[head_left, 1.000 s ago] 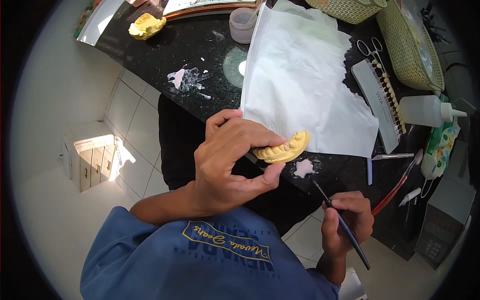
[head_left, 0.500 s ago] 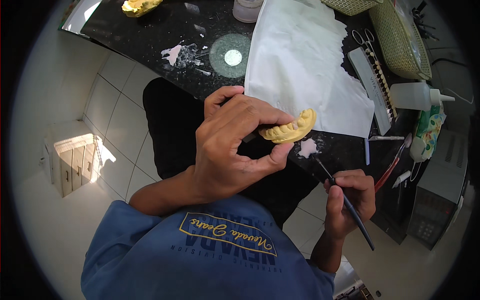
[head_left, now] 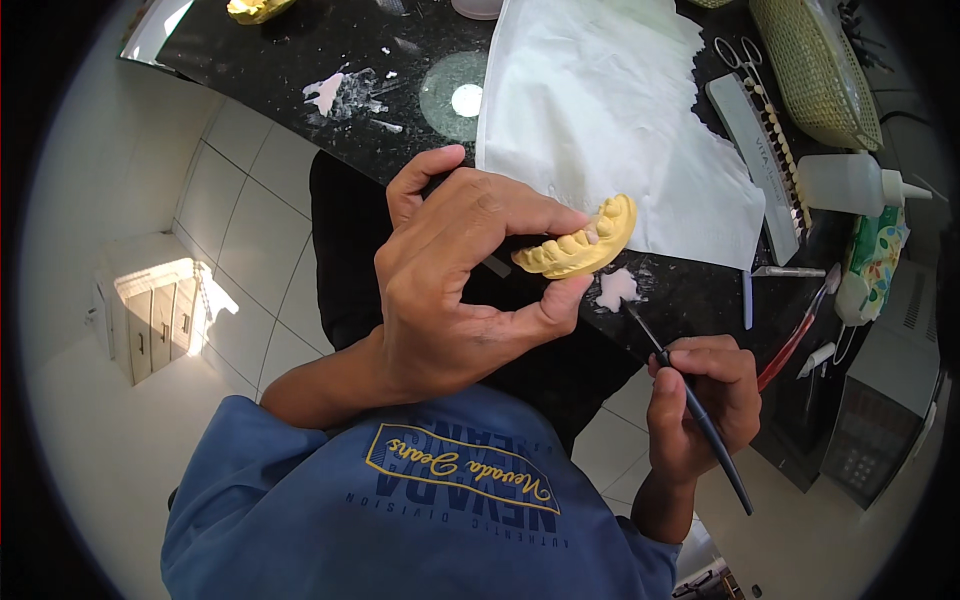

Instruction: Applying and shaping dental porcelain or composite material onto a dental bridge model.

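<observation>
My left hand (head_left: 460, 275) grips a yellow dental cast (head_left: 583, 245) of a row of teeth between thumb and fingers, holding it just above the front edge of the black counter (head_left: 300, 50). My right hand (head_left: 700, 400) holds a thin dark brush (head_left: 690, 400) like a pen. The brush tip points up toward a small white blob (head_left: 615, 288) on the counter, just below the cast. A white paper sheet (head_left: 600, 110) lies on the counter behind the cast.
A tooth shade guide (head_left: 765, 150), scissors (head_left: 740, 55), a woven basket (head_left: 815, 70) and a white squeeze bottle (head_left: 850, 183) sit at the right. Red and white tools (head_left: 800, 330) lie near the edge. Another yellow cast (head_left: 255, 8) lies far left. White tiled floor lies below.
My left hand has brought the cast slightly higher and turned it. My right hand with the brush has moved up, its tip now close to the white blob.
</observation>
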`<action>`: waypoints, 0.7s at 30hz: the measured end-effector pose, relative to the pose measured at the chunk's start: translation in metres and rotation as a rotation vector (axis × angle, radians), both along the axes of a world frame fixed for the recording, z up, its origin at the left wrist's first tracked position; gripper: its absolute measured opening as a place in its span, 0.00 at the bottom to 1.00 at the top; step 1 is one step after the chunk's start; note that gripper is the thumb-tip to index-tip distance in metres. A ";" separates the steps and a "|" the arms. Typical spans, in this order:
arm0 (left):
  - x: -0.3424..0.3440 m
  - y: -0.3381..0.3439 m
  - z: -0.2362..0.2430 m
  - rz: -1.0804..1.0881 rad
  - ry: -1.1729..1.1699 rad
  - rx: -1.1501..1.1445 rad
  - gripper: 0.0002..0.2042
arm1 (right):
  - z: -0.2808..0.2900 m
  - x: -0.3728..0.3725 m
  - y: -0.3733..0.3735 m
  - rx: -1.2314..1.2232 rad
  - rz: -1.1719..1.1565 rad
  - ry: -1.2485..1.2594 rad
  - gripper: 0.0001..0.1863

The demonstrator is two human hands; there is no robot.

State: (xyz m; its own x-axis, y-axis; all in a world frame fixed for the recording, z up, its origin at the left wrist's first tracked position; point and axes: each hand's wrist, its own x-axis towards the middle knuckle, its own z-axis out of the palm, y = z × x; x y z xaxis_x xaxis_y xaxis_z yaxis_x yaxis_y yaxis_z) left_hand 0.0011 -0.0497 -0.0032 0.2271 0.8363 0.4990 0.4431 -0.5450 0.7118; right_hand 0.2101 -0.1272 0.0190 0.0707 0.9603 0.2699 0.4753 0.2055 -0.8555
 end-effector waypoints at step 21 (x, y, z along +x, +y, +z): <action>0.001 -0.001 -0.001 0.008 0.009 -0.001 0.18 | 0.001 0.002 0.000 -0.007 0.035 0.026 0.10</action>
State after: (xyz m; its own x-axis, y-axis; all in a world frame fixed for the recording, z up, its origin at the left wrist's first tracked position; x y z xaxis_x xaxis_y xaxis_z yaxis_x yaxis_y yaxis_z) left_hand 0.0022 -0.0509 -0.0044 0.2249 0.8387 0.4959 0.4541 -0.5406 0.7082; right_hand 0.2123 -0.1276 0.0201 0.0441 0.9641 0.2619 0.4457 0.2157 -0.8688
